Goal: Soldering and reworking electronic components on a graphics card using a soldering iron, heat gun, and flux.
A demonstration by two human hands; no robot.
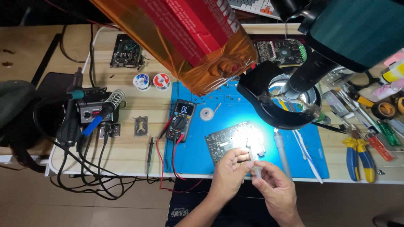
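Both my hands meet at the near edge of the blue work mat [235, 122]. My left hand [229, 170] and my right hand [271, 183] both pinch a small clear syringe-like tube [255, 163], held upright between the fingertips. Just beyond the fingers lies a dark circuit board [229, 141], brightly lit by the ring lamp of a microscope [290, 101]. A grey pen-shaped tool [281, 147] lies on the mat to the right of the board.
A multimeter [181, 120] with red and black leads sits at the mat's left edge. A soldering station [90, 111] and solder spools [151, 81] stand to the left. Pliers [360, 153] and other hand tools lie right. An orange transparent bag [198, 38] hangs close overhead.
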